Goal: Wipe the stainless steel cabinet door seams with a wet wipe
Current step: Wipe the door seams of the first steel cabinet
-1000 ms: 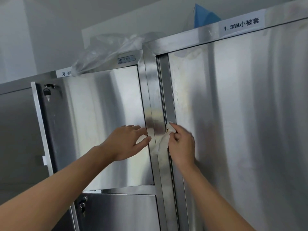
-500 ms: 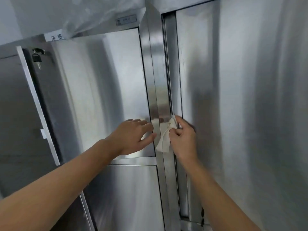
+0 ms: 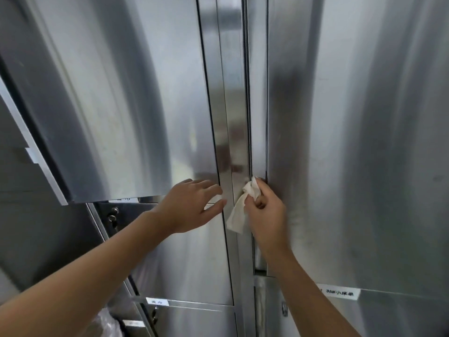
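Head view: the left hand lies flat with fingers spread open against the left door, its fingertips at that door's edge beside the post and holding nothing. Just right of it, the wipe is pinched in the closed fingers of the right hand; its bunched top is pressed to the seam above the fingertips, its loose end hanging below them over the post, left of the right door.

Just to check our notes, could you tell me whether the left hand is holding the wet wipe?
No, the wet wipe is pinched in the right hand, while the left hand rests open and flat on the cabinet door.
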The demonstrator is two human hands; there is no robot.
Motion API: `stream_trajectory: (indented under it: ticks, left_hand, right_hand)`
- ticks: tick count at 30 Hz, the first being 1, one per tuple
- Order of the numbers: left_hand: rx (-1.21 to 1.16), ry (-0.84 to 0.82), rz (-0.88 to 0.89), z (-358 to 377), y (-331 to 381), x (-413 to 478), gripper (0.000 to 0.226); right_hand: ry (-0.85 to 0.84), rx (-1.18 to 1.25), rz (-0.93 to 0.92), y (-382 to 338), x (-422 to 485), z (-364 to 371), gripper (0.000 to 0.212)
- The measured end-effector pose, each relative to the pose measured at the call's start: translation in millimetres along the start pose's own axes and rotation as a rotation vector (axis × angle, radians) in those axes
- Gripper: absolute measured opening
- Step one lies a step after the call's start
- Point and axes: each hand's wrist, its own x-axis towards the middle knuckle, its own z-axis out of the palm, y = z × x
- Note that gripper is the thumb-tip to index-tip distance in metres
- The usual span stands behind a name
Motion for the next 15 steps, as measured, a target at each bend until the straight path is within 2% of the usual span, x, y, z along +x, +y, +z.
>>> stream_trajectory:
  ticks: [6, 15]
  left_hand:
    - [-0.040, -0.029, -0.008, 24, -1, -13, 0.050]
    - [-0.117, -0.115, 0.007, 69, 2, -33, 0.053]
  right_hand:
    - [0.063, 0.076, 0.104, 32, -25, 7, 0.045]
    - [0.172, 0.062, 0.239, 84, -65, 15, 0.042]
